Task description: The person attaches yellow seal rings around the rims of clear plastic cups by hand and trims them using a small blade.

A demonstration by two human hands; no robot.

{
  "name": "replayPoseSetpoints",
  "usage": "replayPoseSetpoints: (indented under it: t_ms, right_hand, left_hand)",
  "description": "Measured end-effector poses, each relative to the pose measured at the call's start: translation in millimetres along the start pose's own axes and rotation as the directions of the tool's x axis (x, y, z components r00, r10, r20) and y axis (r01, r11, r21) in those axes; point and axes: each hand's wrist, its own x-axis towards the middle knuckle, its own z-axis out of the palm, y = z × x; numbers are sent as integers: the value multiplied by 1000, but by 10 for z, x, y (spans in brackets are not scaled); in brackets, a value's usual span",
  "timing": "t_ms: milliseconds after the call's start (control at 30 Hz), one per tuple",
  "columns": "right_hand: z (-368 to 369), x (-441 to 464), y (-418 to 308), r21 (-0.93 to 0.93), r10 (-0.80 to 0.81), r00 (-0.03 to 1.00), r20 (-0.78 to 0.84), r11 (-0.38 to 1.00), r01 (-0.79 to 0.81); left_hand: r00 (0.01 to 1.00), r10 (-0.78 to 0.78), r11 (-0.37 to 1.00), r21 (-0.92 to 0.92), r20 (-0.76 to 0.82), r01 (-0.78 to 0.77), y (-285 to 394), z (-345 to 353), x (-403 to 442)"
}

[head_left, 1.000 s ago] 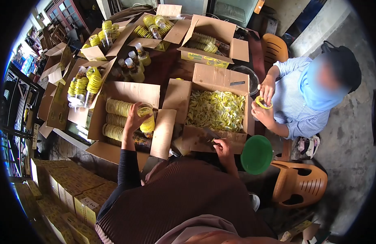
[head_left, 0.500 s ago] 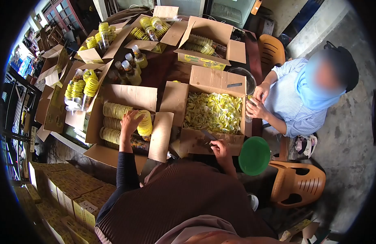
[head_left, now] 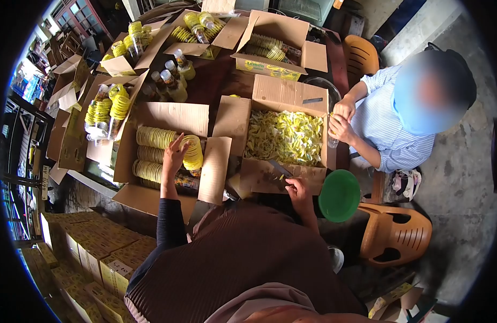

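Note:
My left hand [head_left: 175, 154] is over a cardboard box [head_left: 178, 111] holding rows of stacked yellow-rimmed round pieces [head_left: 150, 171]. Its fingers are spread beside the brighter yellow stack [head_left: 193, 152] at the box's right side; any contact is unclear. Over the near flap of the middle box [head_left: 254, 177], my right hand [head_left: 299, 192] has its fingers bent and apart, with nothing plainly held. A dark flat blade [head_left: 279, 169] lies on that flap, close to the fingertips. Many small yellow-and-white pieces [head_left: 286, 137] fill the middle box.
A green basin [head_left: 339, 196] is right of my right hand. Across the corner, a person in a striped shirt [head_left: 385, 97] works with both hands beside the middle box. Bottles [head_left: 176, 83] and more open boxes [head_left: 270, 65] stand farther back. An orange chair [head_left: 393, 234] is at right.
The view has shifted slightly. My left hand has moved off the bright yellow stack a little, with its fingers more spread. My right hand has drawn slightly right, away from the blade.

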Motion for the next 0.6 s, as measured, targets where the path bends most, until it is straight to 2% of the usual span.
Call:
replayPoseSetpoints:
  t_ms: [133,200,267,333,400,533,600]
  right_hand:
    - [13,-78,14,-19,36,999,2,999,-36]
    - [27,-119,36,-32,49,999,-3,998,-49]
    - [42,-172,44,-45,49,999,-21,998,-49]
    - [26,-215,-46,-44,61,998,-9,997,-61]
    - [30,-255,-83,-44,73,997,0,996,-73]
    - [32,-326,-64,-83,41,999,-6,996,-42]
    - [33,-349,-50,-90,53,999,3,995,-52]
  left_hand:
    - [999,51,994,97,-15,-49,-10,-26,16]
    - [1000,18,993,114,-7,-17,-94,10,17]
    - [986,164,979,131,-36,-158,-440,168,88]
    - [987,160,979,131,-8,-158,-364,124,62]
    - [998,-47,993,109,35,43,-90,8,-3]
    - [999,35,995,91,-1,-34,-239,99,41]
    - [1000,17,996,82,-1,-17,-199,93,18]
